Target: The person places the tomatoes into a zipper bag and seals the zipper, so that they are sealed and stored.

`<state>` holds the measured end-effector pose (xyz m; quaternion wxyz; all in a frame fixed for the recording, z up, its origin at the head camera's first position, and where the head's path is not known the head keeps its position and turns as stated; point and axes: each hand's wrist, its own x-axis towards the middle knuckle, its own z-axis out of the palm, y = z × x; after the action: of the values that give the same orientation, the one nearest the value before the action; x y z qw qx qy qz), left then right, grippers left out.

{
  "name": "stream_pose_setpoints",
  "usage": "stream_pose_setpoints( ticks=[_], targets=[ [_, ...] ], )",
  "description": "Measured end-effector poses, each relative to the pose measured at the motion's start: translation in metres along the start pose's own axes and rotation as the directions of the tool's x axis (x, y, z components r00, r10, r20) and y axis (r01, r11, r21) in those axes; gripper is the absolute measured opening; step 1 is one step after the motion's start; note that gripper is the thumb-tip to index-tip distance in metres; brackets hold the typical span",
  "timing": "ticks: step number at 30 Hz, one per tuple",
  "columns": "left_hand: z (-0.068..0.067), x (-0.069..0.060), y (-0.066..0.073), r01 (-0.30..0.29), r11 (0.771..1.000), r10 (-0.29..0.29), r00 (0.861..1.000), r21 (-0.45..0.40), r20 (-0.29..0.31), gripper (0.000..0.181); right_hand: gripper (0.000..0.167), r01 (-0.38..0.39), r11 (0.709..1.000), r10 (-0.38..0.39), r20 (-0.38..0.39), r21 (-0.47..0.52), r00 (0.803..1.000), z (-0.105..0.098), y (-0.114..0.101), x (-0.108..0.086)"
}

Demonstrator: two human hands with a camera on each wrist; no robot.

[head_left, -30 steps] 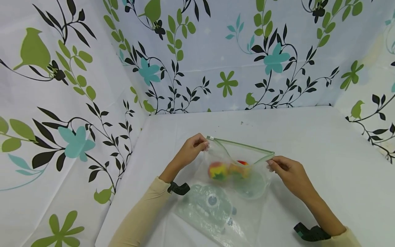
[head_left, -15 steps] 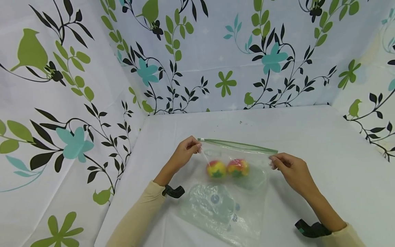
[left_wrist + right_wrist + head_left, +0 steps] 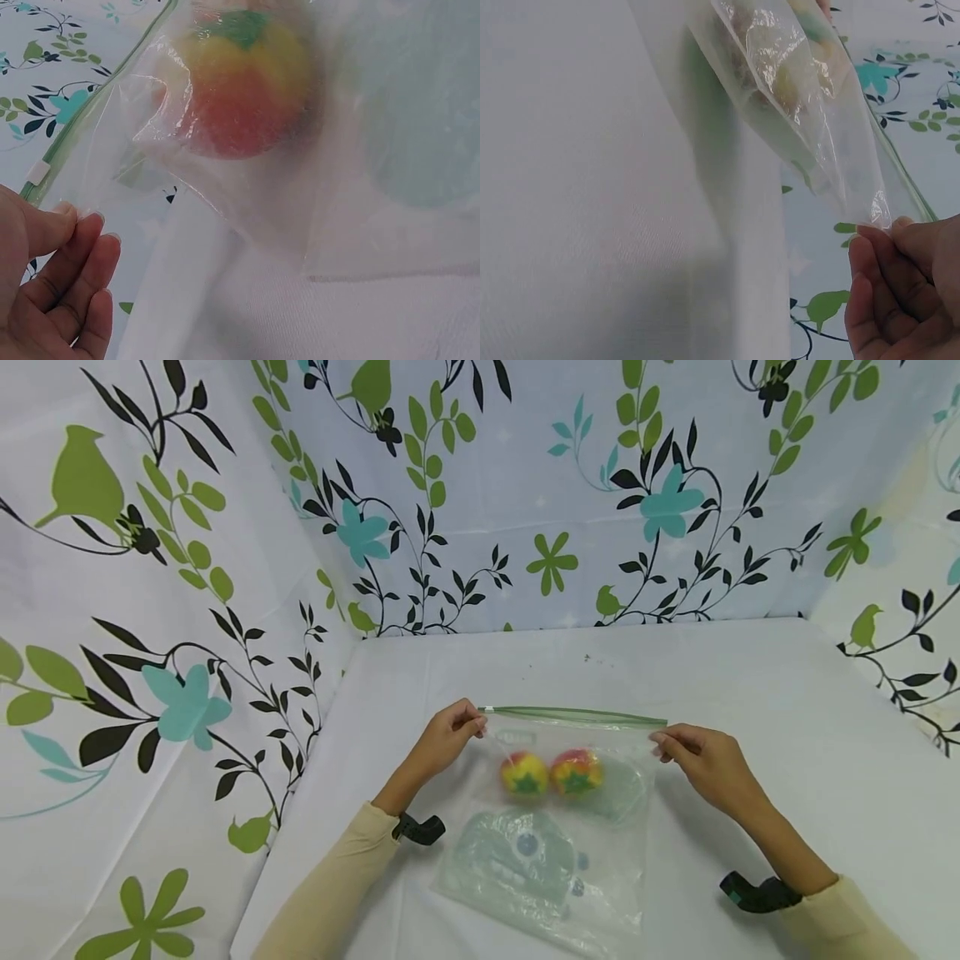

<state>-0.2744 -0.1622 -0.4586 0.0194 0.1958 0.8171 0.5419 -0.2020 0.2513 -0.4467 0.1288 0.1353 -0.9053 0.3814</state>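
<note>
A clear zip bag with a green slider zip hangs stretched between both hands. My left hand pinches its upper left corner, just under the white slider. At the upper right corner, my right hand pinches the plastic below the zip, thumb against forefinger. Inside the bag sit two red and yellow round toy fruits with green leafy tops, a left one and a right one. Pale green flat shapes show lower down; whether they are printed or contained, I cannot tell.
A white cloth-covered table lies beneath the bag. Behind and to the left hangs a white curtain patterned with leaves, birds and flowers. Each wrist carries a black camera strap, such as the right strap.
The bag's mouth, gaping a second ago, now lies nearly flat and straight. My left hand has moved left and slightly down; the right hand has risen slightly. Both fruits now show more clearly.
</note>
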Motion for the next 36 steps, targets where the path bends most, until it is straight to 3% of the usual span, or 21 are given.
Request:
stream_pose_setpoints(
  ticks=[11, 20, 30, 36],
  targets=[
    [-0.005, 0.006, 0.001, 0.012, 0.991, -0.017, 0.999, 0.135, 0.041, 0.019, 0.020, -0.016, 1.000, 0.014, 0.097, 0.024, 0.995, -0.006, 0.003, 0.015],
    [-0.010, 0.009, 0.001, -0.039, 0.974, 0.034, 0.999, 0.224, 0.025, 0.018, 0.022, -0.031, 1.000, 0.031, 0.053, -0.002, 0.998, -0.002, 0.005, 0.023],
    [-0.012, 0.007, 0.002, -0.004, 0.964, -0.002, 1.000, 0.266, 0.025, 0.020, 0.018, 0.043, 0.999, -0.044, 0.029, 0.010, 0.999, 0.006, 0.014, 0.022],
    [-0.013, 0.011, 0.002, -0.016, 0.942, 0.001, 0.999, 0.335, 0.047, 0.019, 0.014, 0.083, 0.996, -0.084, 0.029, 0.018, 0.996, 0.007, 0.015, 0.022]
  ],
)
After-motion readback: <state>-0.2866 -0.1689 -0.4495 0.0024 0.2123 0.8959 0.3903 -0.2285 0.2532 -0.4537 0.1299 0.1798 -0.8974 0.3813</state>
